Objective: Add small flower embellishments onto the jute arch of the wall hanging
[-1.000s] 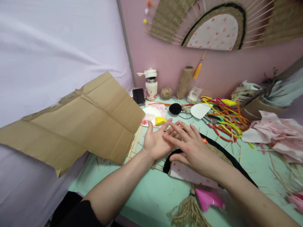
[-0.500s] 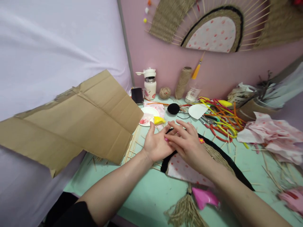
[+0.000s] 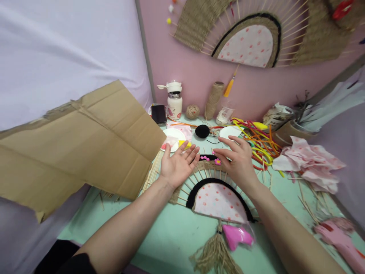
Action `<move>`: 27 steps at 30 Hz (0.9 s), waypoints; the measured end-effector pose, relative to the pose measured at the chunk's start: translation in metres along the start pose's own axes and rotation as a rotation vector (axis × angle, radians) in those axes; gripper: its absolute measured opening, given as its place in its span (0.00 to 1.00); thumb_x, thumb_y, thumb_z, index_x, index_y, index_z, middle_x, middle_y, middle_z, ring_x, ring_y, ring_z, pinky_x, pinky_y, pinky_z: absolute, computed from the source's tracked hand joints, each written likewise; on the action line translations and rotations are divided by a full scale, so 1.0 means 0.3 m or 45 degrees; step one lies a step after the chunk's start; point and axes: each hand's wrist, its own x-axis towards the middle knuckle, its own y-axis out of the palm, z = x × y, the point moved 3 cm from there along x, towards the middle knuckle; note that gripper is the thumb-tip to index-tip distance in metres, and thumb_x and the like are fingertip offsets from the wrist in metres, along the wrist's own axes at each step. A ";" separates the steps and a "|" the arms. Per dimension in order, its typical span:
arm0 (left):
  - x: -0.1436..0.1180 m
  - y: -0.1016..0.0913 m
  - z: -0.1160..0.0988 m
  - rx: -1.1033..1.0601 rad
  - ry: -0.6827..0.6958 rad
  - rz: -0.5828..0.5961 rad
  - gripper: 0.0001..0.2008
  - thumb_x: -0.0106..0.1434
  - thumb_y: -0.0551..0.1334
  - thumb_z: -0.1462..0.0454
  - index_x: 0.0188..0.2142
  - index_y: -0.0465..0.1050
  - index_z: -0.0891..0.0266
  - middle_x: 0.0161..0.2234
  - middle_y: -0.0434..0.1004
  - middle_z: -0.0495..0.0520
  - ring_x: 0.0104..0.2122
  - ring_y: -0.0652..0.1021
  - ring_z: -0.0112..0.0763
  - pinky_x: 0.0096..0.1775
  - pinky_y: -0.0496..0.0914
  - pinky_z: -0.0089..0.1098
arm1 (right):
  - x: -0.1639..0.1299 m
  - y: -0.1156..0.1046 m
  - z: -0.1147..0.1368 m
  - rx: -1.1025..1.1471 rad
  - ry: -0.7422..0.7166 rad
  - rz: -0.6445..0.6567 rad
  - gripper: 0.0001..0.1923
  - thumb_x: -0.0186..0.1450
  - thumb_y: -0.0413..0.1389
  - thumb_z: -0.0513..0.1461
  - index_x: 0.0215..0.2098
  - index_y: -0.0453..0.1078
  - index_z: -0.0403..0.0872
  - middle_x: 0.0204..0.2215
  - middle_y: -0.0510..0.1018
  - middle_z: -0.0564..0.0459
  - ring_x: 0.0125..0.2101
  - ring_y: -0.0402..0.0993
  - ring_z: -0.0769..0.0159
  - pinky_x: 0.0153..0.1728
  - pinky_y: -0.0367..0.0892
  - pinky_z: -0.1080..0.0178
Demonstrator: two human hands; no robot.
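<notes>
The fan-shaped piece [image 3: 218, 188] lies on the pale green surface [image 3: 159, 243], below and between the hands. Its core is a half-circle of white cloth with reddish dots [image 3: 219, 203], edged by a thick black band [image 3: 191, 194]; thin sticks [image 3: 186, 186] radiate outward to woven tan twine [image 3: 205, 165] and a black outer rim. Small pink pieces [image 3: 204, 158] and a pink flower with a yellow centre [image 3: 218, 161] sit near the top. The left hand [image 3: 179, 163] is palm up — grip spread; the right hand's [image 3: 239, 163] grip pinches a tiny pink bit [image 3: 214, 152] above the rim.
</notes>
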 end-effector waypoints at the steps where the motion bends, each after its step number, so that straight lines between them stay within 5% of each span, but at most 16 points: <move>1: 0.002 -0.002 -0.004 -0.001 0.005 -0.009 0.27 0.67 0.52 0.45 0.48 0.73 0.65 0.42 0.78 0.63 0.45 0.79 0.41 0.45 0.74 0.38 | -0.004 0.014 -0.002 -0.038 -0.018 0.033 0.10 0.68 0.55 0.41 0.36 0.81 0.54 0.52 0.79 0.50 0.57 0.64 0.49 0.56 0.57 0.41; 11: 0.003 -0.006 -0.009 0.009 -0.002 -0.011 0.26 0.68 0.51 0.48 0.48 0.73 0.67 0.37 0.77 0.60 0.37 0.79 0.35 0.38 0.74 0.33 | -0.043 0.099 0.041 -0.208 -0.162 0.195 0.11 0.68 0.55 0.38 0.32 0.81 0.52 0.54 0.77 0.50 0.59 0.63 0.48 0.60 0.48 0.37; 27: 0.003 -0.006 -0.008 0.013 -0.017 -0.002 0.25 0.69 0.51 0.49 0.49 0.72 0.68 0.36 0.77 0.60 0.35 0.79 0.33 0.37 0.75 0.32 | -0.053 0.118 0.041 -0.234 -0.185 0.240 0.11 0.69 0.55 0.38 0.35 0.80 0.52 0.55 0.77 0.53 0.60 0.63 0.50 0.62 0.45 0.39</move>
